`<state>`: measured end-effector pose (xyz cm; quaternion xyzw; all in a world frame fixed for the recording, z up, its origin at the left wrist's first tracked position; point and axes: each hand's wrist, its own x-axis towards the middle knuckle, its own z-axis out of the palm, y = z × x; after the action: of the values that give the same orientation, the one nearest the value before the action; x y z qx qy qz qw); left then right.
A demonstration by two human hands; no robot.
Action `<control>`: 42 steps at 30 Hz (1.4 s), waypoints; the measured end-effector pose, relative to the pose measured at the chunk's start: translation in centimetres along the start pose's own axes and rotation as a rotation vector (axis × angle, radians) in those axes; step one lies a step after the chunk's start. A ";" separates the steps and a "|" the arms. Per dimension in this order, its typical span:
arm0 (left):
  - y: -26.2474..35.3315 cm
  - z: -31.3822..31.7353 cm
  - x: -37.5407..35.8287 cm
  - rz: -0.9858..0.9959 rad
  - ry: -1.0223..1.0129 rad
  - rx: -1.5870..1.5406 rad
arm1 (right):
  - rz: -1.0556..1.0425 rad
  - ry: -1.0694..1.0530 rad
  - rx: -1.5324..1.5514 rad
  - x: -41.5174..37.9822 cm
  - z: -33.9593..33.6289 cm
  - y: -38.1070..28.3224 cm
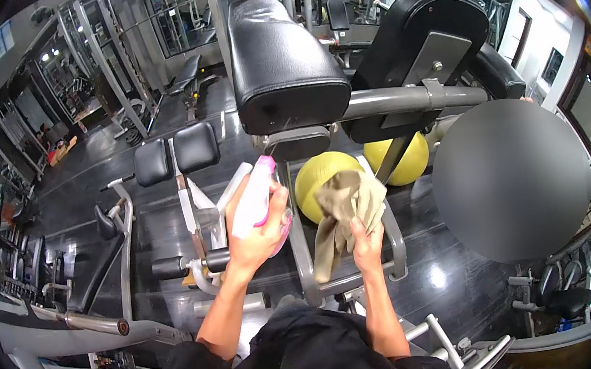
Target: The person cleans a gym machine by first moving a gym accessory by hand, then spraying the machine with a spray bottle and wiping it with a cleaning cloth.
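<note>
Pretty dim gym, ceiling lights glaring off the glossy floor (436, 275). Heavy fisheye warp, black vignette at the corners, everything reasonably sharp otherwise.

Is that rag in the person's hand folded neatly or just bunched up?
Bunched up. The tan cloth hangs crumpled from the right hand, with loose ends drooping below; no flat, even folds show.

black padded machine seat (283, 63) centre | two yellow exercise balls (316, 175) behind grey frame | twin black pads (175, 154) left
</note>
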<state>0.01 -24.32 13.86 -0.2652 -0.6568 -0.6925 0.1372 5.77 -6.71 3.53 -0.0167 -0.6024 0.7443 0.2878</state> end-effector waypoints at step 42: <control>-3.2 -2.8 -8.8 -0.070 0.244 -0.183 | -1.362 -0.066 -0.992 11.7 13.6 -6.9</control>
<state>5.03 -28.13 6.38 -0.1674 -0.5783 -0.7807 0.1672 -6.17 -12.77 17.29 0.2473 -0.7462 0.0572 0.6154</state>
